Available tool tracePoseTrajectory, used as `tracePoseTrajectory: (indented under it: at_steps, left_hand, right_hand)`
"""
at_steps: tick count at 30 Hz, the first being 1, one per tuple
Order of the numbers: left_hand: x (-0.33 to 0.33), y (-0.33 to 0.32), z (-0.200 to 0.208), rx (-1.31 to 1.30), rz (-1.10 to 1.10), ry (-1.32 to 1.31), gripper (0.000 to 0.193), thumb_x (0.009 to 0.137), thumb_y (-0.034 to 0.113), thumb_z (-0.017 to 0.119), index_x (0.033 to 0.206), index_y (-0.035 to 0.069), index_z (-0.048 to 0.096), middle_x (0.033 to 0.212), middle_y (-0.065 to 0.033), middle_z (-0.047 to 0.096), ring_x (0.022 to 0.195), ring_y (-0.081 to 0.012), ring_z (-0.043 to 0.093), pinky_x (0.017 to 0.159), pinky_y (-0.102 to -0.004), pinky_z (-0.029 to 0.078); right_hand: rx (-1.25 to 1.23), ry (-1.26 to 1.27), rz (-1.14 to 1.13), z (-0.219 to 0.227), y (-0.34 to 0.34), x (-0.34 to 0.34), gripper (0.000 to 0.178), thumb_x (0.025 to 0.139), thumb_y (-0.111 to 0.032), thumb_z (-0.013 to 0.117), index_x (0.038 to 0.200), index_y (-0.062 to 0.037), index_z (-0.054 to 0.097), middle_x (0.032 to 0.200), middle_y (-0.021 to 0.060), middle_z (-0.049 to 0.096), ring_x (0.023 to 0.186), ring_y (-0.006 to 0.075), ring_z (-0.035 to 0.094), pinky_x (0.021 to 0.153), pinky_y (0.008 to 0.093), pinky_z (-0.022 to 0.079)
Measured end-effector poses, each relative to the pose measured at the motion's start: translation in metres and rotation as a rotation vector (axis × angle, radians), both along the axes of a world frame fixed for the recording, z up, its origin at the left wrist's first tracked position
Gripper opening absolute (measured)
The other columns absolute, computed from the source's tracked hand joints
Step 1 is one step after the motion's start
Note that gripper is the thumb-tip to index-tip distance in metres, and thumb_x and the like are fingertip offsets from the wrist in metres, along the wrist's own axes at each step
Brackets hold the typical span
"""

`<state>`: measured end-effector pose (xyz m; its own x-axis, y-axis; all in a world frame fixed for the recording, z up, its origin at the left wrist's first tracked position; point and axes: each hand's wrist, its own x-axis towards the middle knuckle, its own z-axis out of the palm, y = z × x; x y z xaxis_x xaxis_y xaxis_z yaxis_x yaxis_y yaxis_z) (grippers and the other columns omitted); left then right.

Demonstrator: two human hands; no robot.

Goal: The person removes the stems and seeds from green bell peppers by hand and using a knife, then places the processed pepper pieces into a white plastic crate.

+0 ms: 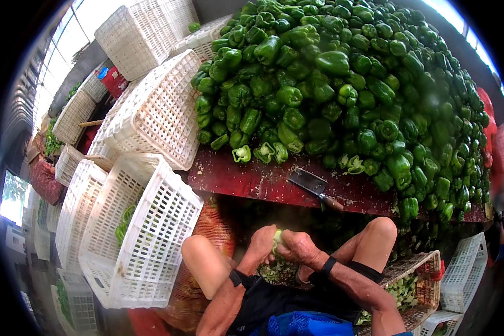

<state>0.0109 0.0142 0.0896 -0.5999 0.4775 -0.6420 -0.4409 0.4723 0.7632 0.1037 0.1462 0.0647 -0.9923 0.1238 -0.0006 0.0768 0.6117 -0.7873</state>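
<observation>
Between my knees both hands come together on a pale green pepper [278, 238], mostly covered by the fingers. My left hand [261, 243] is closed round one side of it, and my right hand [300, 247] grips the other. A cleaver [309, 180] with a wooden handle lies on the red tabletop [235, 180] just beyond my hands, its handle reaching over the near edge. Behind it rises a large heap of green bell peppers [330, 73]. Cut pepper halves [263, 152] sit along the heap's near edge.
At my left a tilted white plastic crate [157, 235] holds some green pieces; more white crates [151, 106] are stacked behind it. An orange mesh sack [210, 238] stands by my left knee. On my right, a brown-stained crate [425, 280] contains pale green scraps. Red sacks [487, 123] are at far right.
</observation>
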Motion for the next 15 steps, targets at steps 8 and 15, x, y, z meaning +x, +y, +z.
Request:
tracePoseTrajectory:
  at_steps: [8,15]
  left_hand:
    - [-0.004,-0.001,0.005,0.013,-0.078,0.159,0.040,0.099,0.042,0.042,0.094,0.005,0.057,0.064,-0.0062,0.055,0.037,-0.0155,0.050,0.031,-0.0277,0.038]
    - [-0.012,-0.003,-0.019,-0.016,-0.092,0.172,0.037,0.099,0.037,0.041,0.094,0.004,0.057,0.067,-0.0111,0.057,0.046,-0.0244,0.057,0.041,-0.0366,0.045]
  right_hand:
    - [0.022,0.052,-0.064,-0.031,-0.008,0.001,0.024,0.087,-0.024,0.060,0.087,-0.0007,0.059,0.073,0.0243,0.064,0.066,0.0417,0.064,0.060,0.0504,0.051]
    - [-0.213,-0.047,-0.158,0.000,-0.004,-0.005,0.023,0.089,-0.021,0.058,0.089,0.0013,0.058,0.077,0.0273,0.061,0.075,0.0407,0.065,0.064,0.0496,0.050]
